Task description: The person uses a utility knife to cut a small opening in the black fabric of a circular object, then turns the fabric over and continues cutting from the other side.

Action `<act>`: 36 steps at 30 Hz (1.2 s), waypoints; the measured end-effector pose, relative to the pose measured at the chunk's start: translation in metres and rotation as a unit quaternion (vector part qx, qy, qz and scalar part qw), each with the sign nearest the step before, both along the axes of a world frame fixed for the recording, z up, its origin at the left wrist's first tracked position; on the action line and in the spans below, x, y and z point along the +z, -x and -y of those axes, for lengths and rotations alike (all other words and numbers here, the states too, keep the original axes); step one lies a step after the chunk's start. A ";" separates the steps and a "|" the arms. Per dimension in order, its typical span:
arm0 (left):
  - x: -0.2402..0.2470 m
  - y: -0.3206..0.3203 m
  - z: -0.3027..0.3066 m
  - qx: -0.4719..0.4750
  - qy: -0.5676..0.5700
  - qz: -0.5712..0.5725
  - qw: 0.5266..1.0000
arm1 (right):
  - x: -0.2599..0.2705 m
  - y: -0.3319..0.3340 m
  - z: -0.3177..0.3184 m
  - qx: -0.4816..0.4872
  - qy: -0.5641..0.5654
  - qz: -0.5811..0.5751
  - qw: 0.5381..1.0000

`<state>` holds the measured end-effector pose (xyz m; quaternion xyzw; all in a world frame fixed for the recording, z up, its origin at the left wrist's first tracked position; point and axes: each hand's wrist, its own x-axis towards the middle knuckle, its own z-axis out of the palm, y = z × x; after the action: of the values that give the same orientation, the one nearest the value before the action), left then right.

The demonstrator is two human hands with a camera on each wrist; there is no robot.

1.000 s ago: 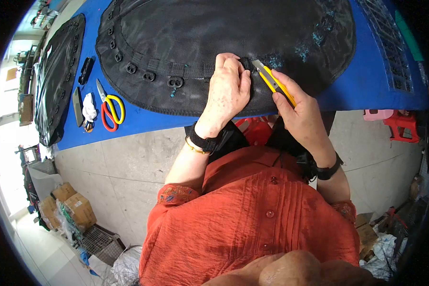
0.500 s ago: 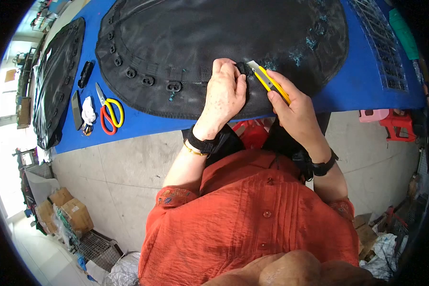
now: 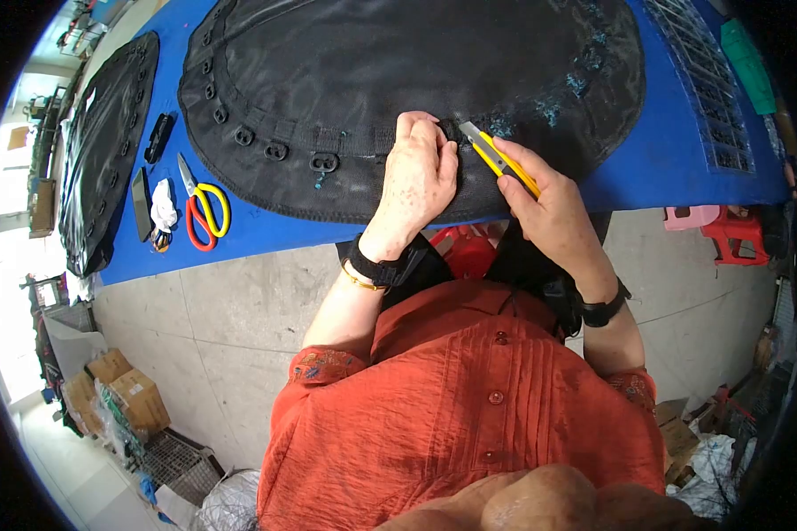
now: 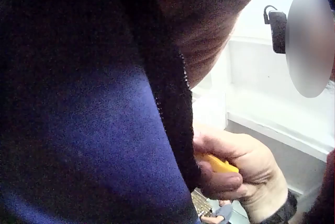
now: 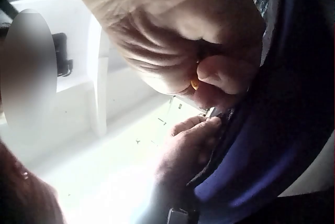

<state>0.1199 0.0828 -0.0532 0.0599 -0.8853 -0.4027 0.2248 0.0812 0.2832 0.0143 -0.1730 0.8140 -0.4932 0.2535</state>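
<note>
A large black mesh fabric piece [image 3: 372,53], rounded in outline, lies over the table's near edge. Along its border strip sit several black plastic buckles [image 3: 325,162]. My left hand [image 3: 418,173] grips the strip with curled fingers, beside a dark piece at its fingertips that is partly hidden. My right hand [image 3: 549,199] holds a yellow utility knife [image 3: 494,155], blade out and pointing at the strip close to the left fingers. The yellow handle [image 4: 222,165] also shows in the left wrist view. In the right wrist view, the left hand [image 5: 186,148] appears beyond the right.
Teal thread scraps [image 3: 576,86] are scattered over the fabric's right side. Left on the blue table [image 3: 248,230] lie red-and-yellow scissors [image 3: 205,208], a white wad [image 3: 164,205] and a black tool [image 3: 158,137]. Another black fabric piece [image 3: 106,142] lies far left; a wire grid [image 3: 713,106] is at right.
The fabric and the left hand have shifted slightly in the view. The knife blade has dipped a little and stays by the left fingers; both holds are the same.
</note>
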 end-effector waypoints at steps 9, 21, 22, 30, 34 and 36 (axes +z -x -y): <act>-0.002 0.000 0.000 0.002 0.009 -0.004 1.000 | 0.000 -0.010 -0.011 0.006 0.000 0.014 1.000; -0.001 -0.001 0.000 0.006 0.004 -0.008 1.000 | -0.010 -0.016 -0.019 0.013 0.028 -0.038 0.999; -0.002 0.000 0.000 0.005 0.005 -0.011 1.000 | -0.009 -0.017 -0.020 0.015 0.025 -0.036 0.999; 0.020 -0.003 -0.006 0.021 0.039 0.043 0.998 | -0.012 -0.021 -0.021 0.003 0.025 -0.035 0.999; 0.012 -0.002 0.000 0.011 0.064 0.036 0.997 | -0.010 -0.022 -0.022 -0.001 0.028 -0.029 0.999; 0.010 -0.002 0.002 0.010 0.062 0.041 0.997 | -0.013 -0.022 -0.020 -0.005 0.036 -0.042 0.998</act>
<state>0.1218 0.0806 -0.0431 0.0714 -0.9161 -0.3423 0.1961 0.1034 0.3033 0.0014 -0.1980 0.8064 -0.5159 0.2103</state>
